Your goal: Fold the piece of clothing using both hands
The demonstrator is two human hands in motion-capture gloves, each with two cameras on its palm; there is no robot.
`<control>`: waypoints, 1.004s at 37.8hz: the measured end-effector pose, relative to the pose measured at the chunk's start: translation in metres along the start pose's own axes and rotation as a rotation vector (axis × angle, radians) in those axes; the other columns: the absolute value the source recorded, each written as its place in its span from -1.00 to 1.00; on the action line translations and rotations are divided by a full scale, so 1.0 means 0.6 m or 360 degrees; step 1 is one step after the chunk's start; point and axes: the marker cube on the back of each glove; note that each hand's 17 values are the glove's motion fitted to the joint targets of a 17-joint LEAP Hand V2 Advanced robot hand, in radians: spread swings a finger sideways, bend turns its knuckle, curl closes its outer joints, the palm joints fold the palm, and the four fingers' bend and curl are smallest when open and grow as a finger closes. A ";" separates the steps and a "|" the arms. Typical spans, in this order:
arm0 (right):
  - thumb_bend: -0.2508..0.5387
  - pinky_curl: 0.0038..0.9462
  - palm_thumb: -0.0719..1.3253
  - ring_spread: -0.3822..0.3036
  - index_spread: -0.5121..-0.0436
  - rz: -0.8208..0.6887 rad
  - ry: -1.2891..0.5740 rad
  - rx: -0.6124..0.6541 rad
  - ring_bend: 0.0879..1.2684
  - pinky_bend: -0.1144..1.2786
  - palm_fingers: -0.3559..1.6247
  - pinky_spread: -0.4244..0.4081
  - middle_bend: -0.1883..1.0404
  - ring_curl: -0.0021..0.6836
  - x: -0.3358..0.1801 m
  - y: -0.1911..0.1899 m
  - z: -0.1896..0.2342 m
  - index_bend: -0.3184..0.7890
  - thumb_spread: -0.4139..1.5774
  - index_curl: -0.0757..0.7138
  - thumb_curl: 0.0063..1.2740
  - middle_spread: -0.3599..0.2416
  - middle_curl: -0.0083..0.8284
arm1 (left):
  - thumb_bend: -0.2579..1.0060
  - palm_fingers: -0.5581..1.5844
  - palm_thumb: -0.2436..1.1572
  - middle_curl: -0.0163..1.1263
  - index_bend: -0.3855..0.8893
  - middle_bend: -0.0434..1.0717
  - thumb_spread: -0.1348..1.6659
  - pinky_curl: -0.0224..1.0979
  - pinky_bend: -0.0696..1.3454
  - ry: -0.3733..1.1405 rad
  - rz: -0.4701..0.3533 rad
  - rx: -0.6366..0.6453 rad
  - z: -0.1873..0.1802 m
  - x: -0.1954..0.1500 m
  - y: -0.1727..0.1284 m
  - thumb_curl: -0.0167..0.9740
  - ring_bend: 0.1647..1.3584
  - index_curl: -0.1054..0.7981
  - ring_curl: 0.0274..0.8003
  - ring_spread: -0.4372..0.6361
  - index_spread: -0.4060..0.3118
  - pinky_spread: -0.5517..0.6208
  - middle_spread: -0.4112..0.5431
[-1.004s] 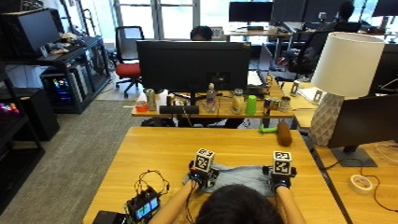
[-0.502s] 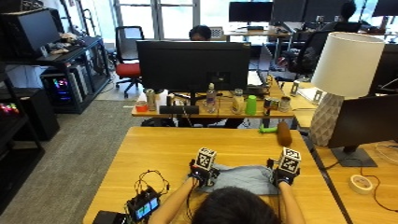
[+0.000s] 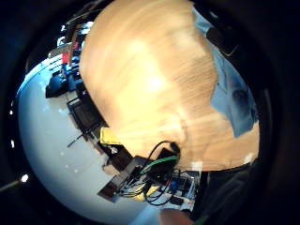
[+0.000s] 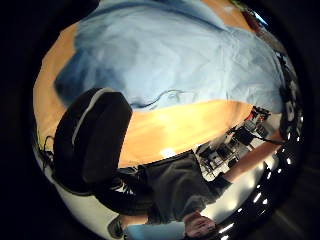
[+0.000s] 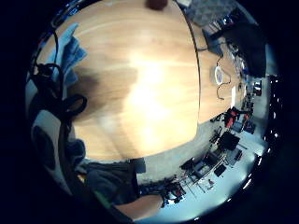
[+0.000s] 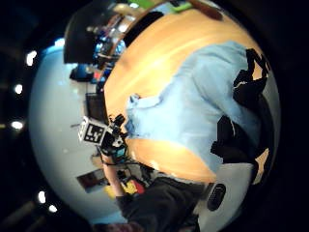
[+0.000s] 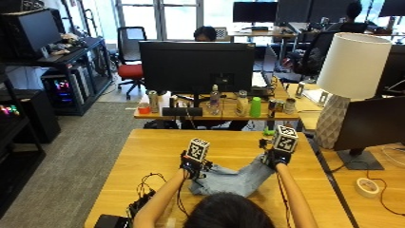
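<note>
A light blue garment [image 7: 235, 179] lies crumpled on the wooden table [image 7: 158, 152] just ahead of the person. My left hand [image 7: 192, 166] grips its left edge and my right hand [image 7: 276, 157] grips its right end, which rises off the table toward that hand. The cloth sags in a curve between the two hands. In the left thumb side palm view the cloth [image 4: 180, 55] fills the area past my black thumb [image 4: 95, 140]. The right thumb side palm view shows the cloth [image 6: 193, 111] spread under my fingers [image 6: 241, 116], with my left hand [image 6: 112, 141] at its other edge.
A tangle of black cable and a small black device [image 7: 144, 199] lie at the table's near left. A green item [image 7: 269, 131] sits at the far edge. A lamp [image 7: 350, 80] and a tape roll [image 7: 367, 186] stand on the table to the right.
My right hand has moved farther up the table and a little outward, pulling its end of the cloth up. My left hand has shifted slightly left, so the hands are wider apart.
</note>
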 end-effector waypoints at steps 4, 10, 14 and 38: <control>-0.43 -0.20 0.69 -0.58 0.28 -0.0257 0.0073 0.0213 0.09 0.05 0.67 -0.84 -0.05 0.33 -0.100 0.010 -0.035 -0.25 0.22 -0.14 -0.26 -0.29 0.19 | -0.61 -0.24 -0.34 -0.52 -0.16 -0.64 0.57 -0.33 -0.16 -0.0032 -0.0065 0.0054 -0.019 -0.033 0.031 -0.53 -0.26 -0.04 -0.15 0.07 0.06 0.16 0.12; -0.44 -0.18 0.66 -0.58 0.27 -0.0470 0.0143 0.0209 0.22 0.06 0.66 -0.84 0.00 0.37 -0.240 0.025 -0.021 -0.34 0.19 -0.21 -0.24 -0.29 0.20 | -0.61 -0.22 -0.34 -0.51 -0.16 -0.62 0.57 -0.34 -0.18 0.0083 -0.0112 0.0272 -0.040 -0.077 0.007 -0.54 -0.26 -0.04 -0.17 0.06 0.05 0.16 0.11; -0.47 -0.17 0.62 -0.57 0.26 -0.0569 0.0060 0.0149 0.24 0.07 0.66 -0.83 0.06 0.37 -0.347 0.052 0.021 -0.34 0.15 -0.25 -0.22 -0.29 0.21 | -0.60 -0.15 -0.34 -0.47 -0.10 -0.55 0.61 -0.37 -0.27 0.0285 -0.0095 0.0663 -0.059 -0.104 -0.044 -0.55 -0.27 -0.01 -0.19 0.02 0.04 0.17 0.03; -0.47 -0.17 0.29 -0.39 -0.04 -0.1090 -0.0390 0.0024 0.11 0.11 0.44 -0.53 0.08 0.27 -0.515 0.183 0.044 -0.31 0.32 -0.52 -0.33 -0.17 0.15 | -0.41 0.02 -0.13 -0.34 -0.09 -0.60 0.91 -0.45 -0.67 0.0127 -0.0692 0.1336 -0.052 -0.265 0.057 -0.52 -0.49 0.13 -0.24 -0.15 -0.22 0.38 -0.30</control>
